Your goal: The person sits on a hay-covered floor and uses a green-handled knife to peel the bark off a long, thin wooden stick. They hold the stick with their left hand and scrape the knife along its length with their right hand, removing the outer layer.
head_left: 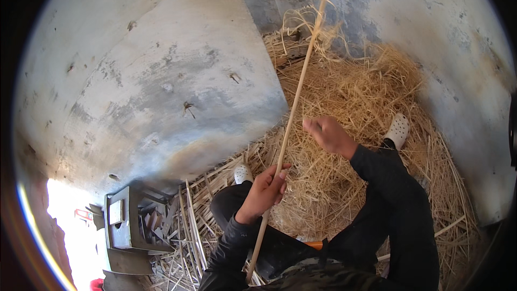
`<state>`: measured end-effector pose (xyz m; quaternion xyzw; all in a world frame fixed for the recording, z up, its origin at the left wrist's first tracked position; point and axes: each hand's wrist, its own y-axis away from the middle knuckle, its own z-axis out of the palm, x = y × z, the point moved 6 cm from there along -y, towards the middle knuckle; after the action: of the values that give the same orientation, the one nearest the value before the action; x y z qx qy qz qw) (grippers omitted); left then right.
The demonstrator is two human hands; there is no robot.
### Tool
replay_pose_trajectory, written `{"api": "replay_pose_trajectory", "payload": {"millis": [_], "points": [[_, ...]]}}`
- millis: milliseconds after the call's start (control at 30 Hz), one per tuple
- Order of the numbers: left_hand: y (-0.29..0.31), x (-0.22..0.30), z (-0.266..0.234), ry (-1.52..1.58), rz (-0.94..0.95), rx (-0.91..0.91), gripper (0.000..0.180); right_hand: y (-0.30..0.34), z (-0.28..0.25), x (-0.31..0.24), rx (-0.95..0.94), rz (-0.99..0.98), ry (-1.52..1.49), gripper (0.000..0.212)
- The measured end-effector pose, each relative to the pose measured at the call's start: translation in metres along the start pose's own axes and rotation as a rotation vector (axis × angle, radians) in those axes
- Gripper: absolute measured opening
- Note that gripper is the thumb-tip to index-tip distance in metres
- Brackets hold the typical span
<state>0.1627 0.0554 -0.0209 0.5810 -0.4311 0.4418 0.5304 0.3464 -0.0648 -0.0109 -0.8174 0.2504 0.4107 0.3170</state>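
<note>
A long, slender pale stick (295, 105), wood or bamboo by its look, slants from my lap up toward the far wall. Thin curled shavings (327, 35) cling around its far end. My left hand (265, 191) is wrapped around the stick's lower half, with the near end passing beside my left forearm. To the right of the stick and apart from it is my right hand (329, 136), its fingers curled together and a little blurred. Whatever it may hold is hidden. Between my legs an orange object (314, 244) shows, mostly covered.
Fine straw-coloured shavings (344, 194) heap over the floor between my white clogs (397, 130). Split strips (191, 221) lie at the left, beside an open-fronted metal box (121, 226) with scraps inside. Worn plastered walls (145, 75) stand close on the left, far side and right.
</note>
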Motion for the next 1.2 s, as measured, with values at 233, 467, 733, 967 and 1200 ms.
{"api": "replay_pose_trajectory", "payload": {"millis": [233,467,733,967,1200], "points": [[0.05,0.016,0.016,-0.057,-0.004,0.03,0.037,0.009,0.004,0.0,0.095,-0.106,0.639,0.078],[0.072,-0.013,0.026,0.213,-0.095,0.095,0.038,0.033,0.038,-0.022,-0.001,-0.303,0.571,0.078],[0.086,-0.019,0.028,0.281,-0.098,0.141,0.038,0.052,0.061,-0.03,-0.045,-0.411,0.556,0.079],[0.091,-0.008,0.025,-0.002,-0.055,0.248,0.037,0.01,0.028,-0.001,-0.157,-0.053,0.608,0.08],[0.097,0.002,0.027,-0.27,0.076,0.309,0.04,0.013,0.019,-0.001,-0.039,-0.121,0.574,0.082]]}}
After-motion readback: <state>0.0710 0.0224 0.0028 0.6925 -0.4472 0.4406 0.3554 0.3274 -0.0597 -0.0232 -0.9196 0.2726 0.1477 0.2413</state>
